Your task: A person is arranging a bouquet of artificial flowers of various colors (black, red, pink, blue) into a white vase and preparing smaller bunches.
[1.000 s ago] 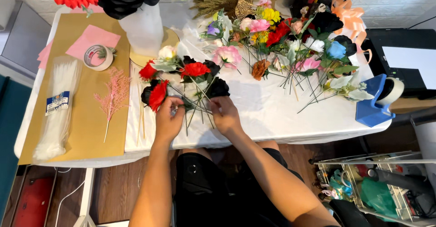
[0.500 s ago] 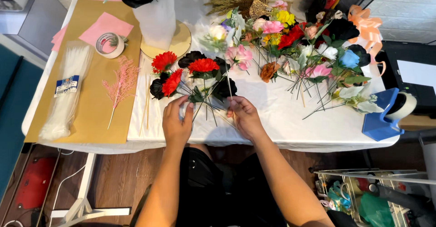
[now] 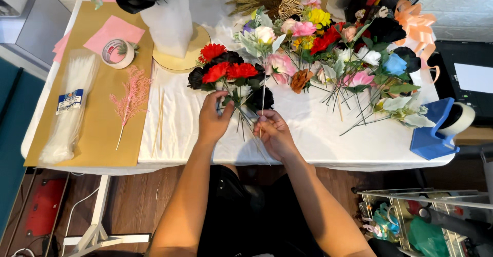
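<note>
White cloth is covering the desk [image 3: 328,139], and I am looking straight down on it from above the wooden floor. Nearest to me, my right hand [image 3: 275,133] is pinching the thin stem of a cream flower [image 3: 265,34], whose head is standing out beyond the other blooms. Just beside it, my left hand [image 3: 214,115] is closing its fingers around the gathered stems of a bunch of red and black flowers [image 3: 226,72], which is lying on the cloth in front of me. Off to my left, a pink sprig [image 3: 132,96] is lying on a sheet of brown paper [image 3: 102,133], with a bag of white cable ties [image 3: 69,108] beside it and a roll of tape [image 3: 117,53] further back. At the right edge, a blue tape dispenser [image 3: 434,133] is sitting near the desk's corner. Further away, a loose pile of mixed flowers [image 3: 349,51] is spreading across the cloth, and a white vase [image 3: 170,23] is standing on a round gold board [image 3: 197,51].
</note>
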